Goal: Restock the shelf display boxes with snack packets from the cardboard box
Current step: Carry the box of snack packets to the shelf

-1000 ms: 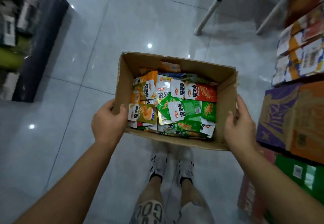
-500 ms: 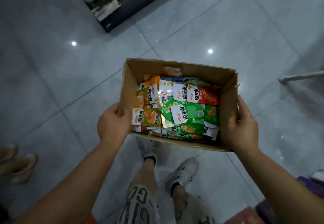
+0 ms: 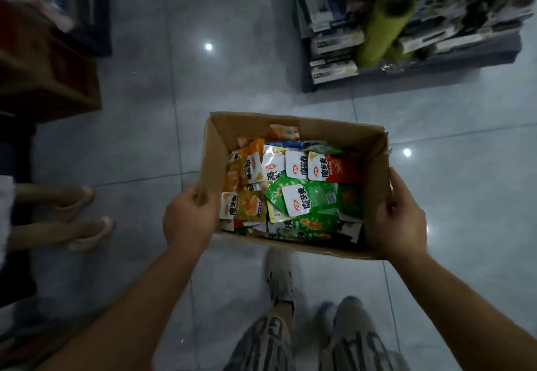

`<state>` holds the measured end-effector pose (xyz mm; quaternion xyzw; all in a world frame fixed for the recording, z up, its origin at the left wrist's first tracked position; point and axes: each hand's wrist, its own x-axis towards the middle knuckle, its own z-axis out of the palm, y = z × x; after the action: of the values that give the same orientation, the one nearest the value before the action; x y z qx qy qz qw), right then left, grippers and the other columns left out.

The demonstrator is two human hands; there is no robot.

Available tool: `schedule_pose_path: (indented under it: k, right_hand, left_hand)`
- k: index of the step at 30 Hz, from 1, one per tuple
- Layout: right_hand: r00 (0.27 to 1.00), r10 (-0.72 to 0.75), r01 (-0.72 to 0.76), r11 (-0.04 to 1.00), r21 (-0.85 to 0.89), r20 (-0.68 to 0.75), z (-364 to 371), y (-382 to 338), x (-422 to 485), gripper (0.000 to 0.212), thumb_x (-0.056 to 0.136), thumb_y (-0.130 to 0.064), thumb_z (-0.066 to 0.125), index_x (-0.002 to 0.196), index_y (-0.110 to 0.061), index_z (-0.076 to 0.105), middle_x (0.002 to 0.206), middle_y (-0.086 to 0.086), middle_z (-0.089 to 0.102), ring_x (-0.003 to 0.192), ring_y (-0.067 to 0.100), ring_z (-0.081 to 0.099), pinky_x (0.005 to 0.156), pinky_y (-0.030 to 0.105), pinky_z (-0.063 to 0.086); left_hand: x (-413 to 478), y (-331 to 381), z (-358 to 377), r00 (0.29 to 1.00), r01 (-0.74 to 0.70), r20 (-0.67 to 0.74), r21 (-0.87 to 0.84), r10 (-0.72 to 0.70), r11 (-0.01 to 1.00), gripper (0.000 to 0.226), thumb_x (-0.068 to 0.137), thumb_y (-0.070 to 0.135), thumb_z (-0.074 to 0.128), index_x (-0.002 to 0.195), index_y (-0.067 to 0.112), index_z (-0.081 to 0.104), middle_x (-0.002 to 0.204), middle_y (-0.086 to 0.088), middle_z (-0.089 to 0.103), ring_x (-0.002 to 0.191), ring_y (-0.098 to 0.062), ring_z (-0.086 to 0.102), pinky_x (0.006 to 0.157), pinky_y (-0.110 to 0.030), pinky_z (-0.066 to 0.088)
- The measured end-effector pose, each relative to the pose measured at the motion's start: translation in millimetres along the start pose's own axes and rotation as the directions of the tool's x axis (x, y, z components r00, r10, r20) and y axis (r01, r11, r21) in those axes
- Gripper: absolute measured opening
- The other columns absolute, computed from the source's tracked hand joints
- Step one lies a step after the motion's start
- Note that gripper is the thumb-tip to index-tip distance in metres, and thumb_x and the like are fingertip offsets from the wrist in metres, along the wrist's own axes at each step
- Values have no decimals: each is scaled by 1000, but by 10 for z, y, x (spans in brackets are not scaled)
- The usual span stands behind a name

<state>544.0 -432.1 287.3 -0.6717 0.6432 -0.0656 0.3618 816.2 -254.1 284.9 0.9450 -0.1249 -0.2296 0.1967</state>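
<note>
Head cam looks straight down into the cardboard box (image 3: pixel 247 129), which is carried off the floor (image 3: pixel 162 114) at about waist height, one hand on each short side. The left hand (image 3: pixel 189 219) grips the left wall close to the near-left corner, with the thumb hooked over the rim. The right hand (image 3: pixel 402 219) clamps the right wall near the near-right corner, thumb up along the edge. The fingers underneath are hidden, so I can't say how they sit. Holding it by both near corners makes sense to me: it stays level and the open top faces up, so nothing slides out. The snack packets (image 3: pixel 296 196) are all inside, a loose pile that leaves the far wall mostly bare. Orange ones (image 3: pixel 251 161) lie along the left edge, a red one (image 3: pixel 334 170) toward the right edge and green ones (image 3: pixel 316 219) by the near edge. None are out yet, so I'd guess this is the carry-it-over step. A low shelf (image 3: pixel 406 59) sits ahead on the right, well apart from the box, but it's too blurry to tell if the display boxes are there. Someone else's feet (image 3: pixel 87 213) stand off to the left — worth steering round.
</note>
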Motion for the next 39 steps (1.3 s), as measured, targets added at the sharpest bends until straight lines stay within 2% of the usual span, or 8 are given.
schedule_pose_path:
  k: [7,10,15,19,26,31,36,39]
  right_hand:
    - [991,-118,119,993,-4,55,474,-1279,978,49,104,-27,45,152,-34,38,107,7,72,86,29,66,76,38,53]
    - [980,-182,184,983,-19,85,649,-1796,1460,52,102,-21,44,151,-37,37,98,5,71,77,26,64,70,36,52]
    - [967,-214,222,974,-43,137,988,-2642,2228,57,101,-17,47,154,-35,34,92,6,69,68,22,58,62,31,43]
    - [954,-257,265,964,-35,154,1232,-3355,2706,55,101,-13,48,154,-27,37,111,9,71,74,16,54,62,25,37]
    - [968,-204,211,977,-29,146,1746,-4625,3615,55,102,-14,48,153,-30,39,96,4,62,78,21,54,72,31,40]
    - [984,-148,150,988,-20,104,2161,-5596,4249,53,102,-14,47,152,-31,41,129,6,63,96,15,52,84,26,38]
    - [988,-127,127,992,9,87,2467,-6636,5065,53,102,-14,47,151,-32,42,128,10,65,95,19,55,83,29,41]
    - [988,-121,118,993,31,92,2528,-7208,5593,52,103,-13,46,152,-29,41,129,11,64,107,26,59,86,29,40]
  left_hand:
    - [1141,293,-555,993,86,-69,-82,-91,993,32,96,37,55,85,11,69,75,-13,67,70,-32,62,67,-43,52]
    - [1640,504,-725,989,113,-80,-171,-128,979,35,90,44,52,80,15,66,73,-8,68,71,-32,67,67,-48,57]
    - [2551,808,-980,978,184,-60,-217,-201,959,33,89,53,51,92,25,68,77,0,71,75,-28,69,70,-44,58]
    - [3314,1070,-1239,965,230,-83,-198,-250,953,29,99,43,54,91,20,70,74,-1,67,76,-30,66,67,-39,53]
    - [4917,1386,-1586,968,230,-51,-206,-246,951,36,86,56,50,88,24,66,76,-2,71,76,-33,68,74,-48,60]
    - [6129,1731,-1921,977,200,-37,-183,-210,962,28,98,35,61,115,16,72,99,-10,75,89,-34,67,82,-45,58]
    - [7394,2232,-2352,988,154,-2,-148,-155,977,19,99,33,59,96,19,72,86,-2,72,81,-27,66,69,-35,49]
    - [8076,2668,-2593,989,146,4,-147,-147,978,15,98,39,57,94,30,69,84,7,71,82,-22,67,75,-37,54]
